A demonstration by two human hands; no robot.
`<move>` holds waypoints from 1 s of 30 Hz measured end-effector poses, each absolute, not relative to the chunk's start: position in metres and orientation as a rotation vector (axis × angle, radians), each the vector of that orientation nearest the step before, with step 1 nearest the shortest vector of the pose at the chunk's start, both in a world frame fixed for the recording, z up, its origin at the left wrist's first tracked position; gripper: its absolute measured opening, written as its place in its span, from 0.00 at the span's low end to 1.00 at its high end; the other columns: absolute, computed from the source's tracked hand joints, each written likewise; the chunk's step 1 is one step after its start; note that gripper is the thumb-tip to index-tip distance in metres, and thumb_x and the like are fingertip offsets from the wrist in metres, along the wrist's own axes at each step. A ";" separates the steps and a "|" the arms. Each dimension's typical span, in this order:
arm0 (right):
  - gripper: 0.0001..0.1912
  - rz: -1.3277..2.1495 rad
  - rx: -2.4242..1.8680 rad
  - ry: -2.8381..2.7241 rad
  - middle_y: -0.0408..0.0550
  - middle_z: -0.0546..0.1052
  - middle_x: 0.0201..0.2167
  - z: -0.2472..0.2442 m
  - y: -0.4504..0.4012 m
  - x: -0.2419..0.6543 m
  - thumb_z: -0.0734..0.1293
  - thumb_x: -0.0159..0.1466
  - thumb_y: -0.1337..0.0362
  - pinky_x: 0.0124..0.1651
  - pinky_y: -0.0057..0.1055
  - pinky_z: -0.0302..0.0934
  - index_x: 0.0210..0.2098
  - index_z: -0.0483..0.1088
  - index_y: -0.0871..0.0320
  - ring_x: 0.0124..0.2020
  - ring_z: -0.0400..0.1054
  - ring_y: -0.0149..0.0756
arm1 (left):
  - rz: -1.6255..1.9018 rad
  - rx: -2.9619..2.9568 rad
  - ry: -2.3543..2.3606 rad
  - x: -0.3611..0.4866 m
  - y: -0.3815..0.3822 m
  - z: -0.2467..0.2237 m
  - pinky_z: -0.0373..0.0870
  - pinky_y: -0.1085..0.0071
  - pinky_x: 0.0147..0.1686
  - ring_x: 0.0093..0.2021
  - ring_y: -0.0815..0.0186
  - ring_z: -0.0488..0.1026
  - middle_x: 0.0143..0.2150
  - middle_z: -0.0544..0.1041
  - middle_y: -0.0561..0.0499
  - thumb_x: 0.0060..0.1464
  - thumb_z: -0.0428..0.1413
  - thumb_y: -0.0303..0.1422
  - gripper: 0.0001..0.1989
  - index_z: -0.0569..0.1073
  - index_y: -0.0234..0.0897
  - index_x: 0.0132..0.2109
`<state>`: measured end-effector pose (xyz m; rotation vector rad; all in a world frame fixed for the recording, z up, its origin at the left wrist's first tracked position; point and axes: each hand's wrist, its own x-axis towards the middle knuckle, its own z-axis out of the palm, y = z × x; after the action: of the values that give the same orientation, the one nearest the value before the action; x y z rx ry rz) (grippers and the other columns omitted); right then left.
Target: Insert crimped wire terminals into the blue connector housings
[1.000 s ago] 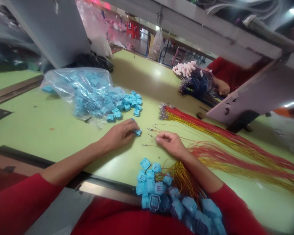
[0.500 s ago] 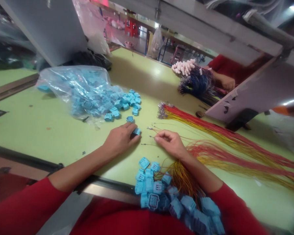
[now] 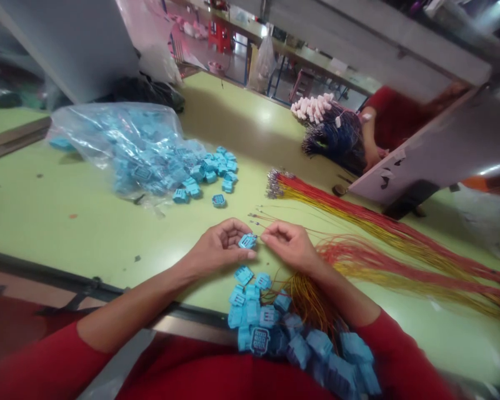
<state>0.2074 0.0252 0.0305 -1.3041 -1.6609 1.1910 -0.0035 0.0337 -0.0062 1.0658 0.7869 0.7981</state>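
Between the fingers and thumb of my left hand [image 3: 225, 244] is a blue connector housing [image 3: 247, 240], its slotted face turned up. My right hand [image 3: 289, 241] pinches a thin wire close to its terminal end, which meets the right side of the housing; whether the tip is inside I cannot tell. Several loose wires with metal terminals [image 3: 256, 215] lie just beyond my fingers. A single blue housing [image 3: 219, 200] rests on the table behind my left hand. Nearer my body is a pile of blue housings [image 3: 252, 311] with yellow and red wires [image 3: 312, 294] attached.
A clear plastic bag [image 3: 120, 144] spills blue housings at the left. Long bundles of red and yellow wires [image 3: 337, 208] stretch across the right side. Beyond them, another person's arm [image 3: 370, 141] is by dark wires with pale pink connectors [image 3: 316, 108]. A grey panel [image 3: 425, 150] stands at right.
My left hand has lifted the blue housing from the table and brought it right, against the wire in my right hand. The other person's arm has shifted.
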 end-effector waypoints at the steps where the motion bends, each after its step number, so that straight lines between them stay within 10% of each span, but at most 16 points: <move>1: 0.10 1.184 -1.314 -1.666 0.42 0.71 0.24 0.032 0.025 0.208 0.69 0.59 0.58 0.27 0.26 0.52 0.30 0.74 0.60 0.23 0.56 0.26 | 0.816 1.083 0.806 -0.003 0.033 -0.007 0.72 0.72 0.34 0.33 0.70 0.73 0.35 0.78 0.52 0.43 0.73 0.32 0.23 0.73 0.35 0.44; 20: 0.05 0.920 -1.247 -1.716 0.41 0.72 0.25 0.036 0.017 0.214 0.69 0.59 0.63 0.22 0.27 0.47 0.30 0.74 0.58 0.20 0.50 0.23 | 0.941 1.118 0.839 -0.004 0.026 -0.005 0.78 0.70 0.40 0.37 0.66 0.80 0.43 0.84 0.46 0.50 0.69 0.32 0.18 0.79 0.36 0.48; 30: 0.05 0.743 -1.137 -1.973 0.44 0.77 0.28 0.035 0.020 0.217 0.67 0.62 0.64 0.33 0.31 0.61 0.32 0.74 0.56 0.28 0.66 0.30 | 0.923 1.105 0.903 -0.005 0.024 -0.003 0.77 0.72 0.34 0.31 0.68 0.78 0.35 0.85 0.50 0.48 0.70 0.33 0.17 0.81 0.38 0.47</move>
<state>0.2169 0.0203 0.0354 -1.1366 -1.9729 0.7428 -0.0046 0.0237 -0.0031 1.1047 0.9032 0.9228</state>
